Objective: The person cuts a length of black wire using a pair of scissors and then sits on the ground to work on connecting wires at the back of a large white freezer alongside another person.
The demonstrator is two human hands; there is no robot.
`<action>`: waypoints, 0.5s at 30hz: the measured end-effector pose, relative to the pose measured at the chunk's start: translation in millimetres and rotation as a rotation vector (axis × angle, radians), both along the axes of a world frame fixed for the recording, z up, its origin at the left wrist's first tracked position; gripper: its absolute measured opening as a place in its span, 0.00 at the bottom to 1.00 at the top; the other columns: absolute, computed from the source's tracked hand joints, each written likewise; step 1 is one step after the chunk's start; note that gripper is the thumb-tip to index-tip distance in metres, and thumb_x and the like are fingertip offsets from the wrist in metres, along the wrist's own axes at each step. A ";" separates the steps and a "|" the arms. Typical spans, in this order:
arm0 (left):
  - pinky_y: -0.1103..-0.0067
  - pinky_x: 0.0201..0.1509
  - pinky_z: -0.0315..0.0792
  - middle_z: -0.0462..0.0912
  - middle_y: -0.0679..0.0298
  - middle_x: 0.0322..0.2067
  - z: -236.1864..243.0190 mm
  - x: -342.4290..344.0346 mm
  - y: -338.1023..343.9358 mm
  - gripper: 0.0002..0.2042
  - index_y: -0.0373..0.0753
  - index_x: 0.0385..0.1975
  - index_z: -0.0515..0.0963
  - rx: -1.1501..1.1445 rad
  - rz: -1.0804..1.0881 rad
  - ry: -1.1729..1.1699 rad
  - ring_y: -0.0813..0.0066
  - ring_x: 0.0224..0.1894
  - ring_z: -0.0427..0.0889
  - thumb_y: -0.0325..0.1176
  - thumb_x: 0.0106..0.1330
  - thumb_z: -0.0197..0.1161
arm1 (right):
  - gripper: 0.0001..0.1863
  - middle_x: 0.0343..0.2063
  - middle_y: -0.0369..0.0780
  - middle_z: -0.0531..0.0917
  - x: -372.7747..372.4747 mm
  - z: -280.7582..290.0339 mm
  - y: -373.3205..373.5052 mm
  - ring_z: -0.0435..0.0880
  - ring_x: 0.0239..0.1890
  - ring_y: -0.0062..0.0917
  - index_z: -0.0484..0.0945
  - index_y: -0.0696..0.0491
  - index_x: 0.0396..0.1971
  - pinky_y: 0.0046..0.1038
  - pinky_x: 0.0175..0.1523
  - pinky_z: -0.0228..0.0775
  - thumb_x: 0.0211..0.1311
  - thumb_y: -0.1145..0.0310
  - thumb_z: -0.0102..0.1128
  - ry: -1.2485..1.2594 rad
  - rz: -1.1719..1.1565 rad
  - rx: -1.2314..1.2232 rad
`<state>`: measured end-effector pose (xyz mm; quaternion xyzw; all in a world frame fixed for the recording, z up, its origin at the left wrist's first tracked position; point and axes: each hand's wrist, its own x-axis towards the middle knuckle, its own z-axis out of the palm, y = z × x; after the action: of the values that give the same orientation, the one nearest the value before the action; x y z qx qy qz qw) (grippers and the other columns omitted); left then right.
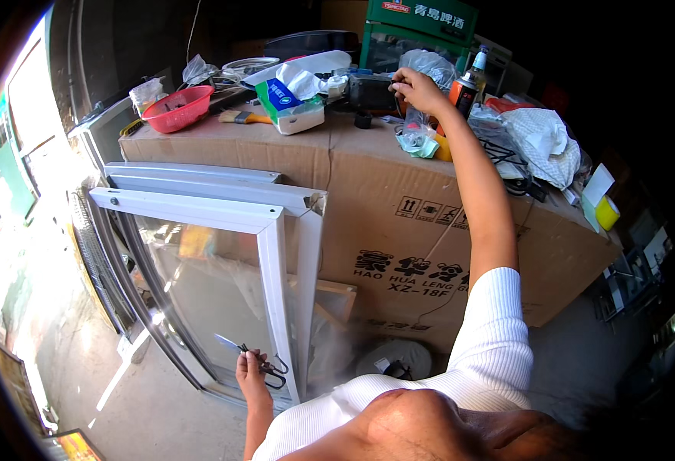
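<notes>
Low in front of me, my left hand (253, 378) is closed around a pair of scissors (275, 377) with dark handles. Their blades point up and left, beside a white-framed window sash (272, 307). My right arm stretches far forward over a large cardboard box (368, 177) covered with clutter. There, my right hand (420, 89) has its fingers pinched together at a thin dark thing I cannot make out. Close by are a black case (372, 92), an orange and black spray can (464, 92) and a clear plastic bag (416, 127).
A red plastic basket (177, 109), a paintbrush (245, 117) and a tissue pack (291, 111) lie on the box's left part. White cloth (541, 138) and yellow tape (607, 213) are at its right. More sashes lean against the box; a green crate (418, 34) stands behind.
</notes>
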<state>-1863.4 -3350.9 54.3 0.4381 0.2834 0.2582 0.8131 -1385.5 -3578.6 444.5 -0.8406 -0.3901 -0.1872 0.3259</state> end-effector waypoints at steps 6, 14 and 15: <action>0.82 0.34 0.69 0.75 0.68 0.32 -5.2 3.2 1.6 0.10 0.39 0.34 0.72 -0.013 -0.032 -0.007 0.80 0.36 0.75 0.39 0.68 0.53 | 0.07 0.31 0.38 0.81 4.0 -0.6 -7.6 0.81 0.32 0.19 0.70 0.58 0.40 0.19 0.36 0.72 0.64 0.73 0.50 0.043 0.117 0.194; 0.82 0.35 0.68 0.75 0.69 0.33 -3.1 4.7 1.7 0.10 0.39 0.34 0.73 -0.025 -0.039 -0.004 0.80 0.36 0.75 0.40 0.68 0.53 | 0.07 0.31 0.41 0.82 -24.2 32.6 1.5 0.83 0.31 0.21 0.68 0.59 0.37 0.20 0.35 0.77 0.65 0.71 0.50 -0.183 0.186 0.650; 0.82 0.35 0.68 0.75 0.69 0.33 -2.9 4.6 1.4 0.10 0.39 0.34 0.73 -0.020 -0.038 -0.002 0.80 0.36 0.75 0.40 0.68 0.53 | 0.07 0.31 0.41 0.82 -23.8 33.4 -0.4 0.83 0.31 0.21 0.69 0.59 0.37 0.20 0.35 0.77 0.65 0.71 0.50 -0.109 0.190 0.676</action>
<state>-1858.8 -3349.5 51.4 0.4349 0.2767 0.2401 0.8226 -1409.3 -3579.0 478.0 -0.6339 -0.3992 -0.3191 0.5805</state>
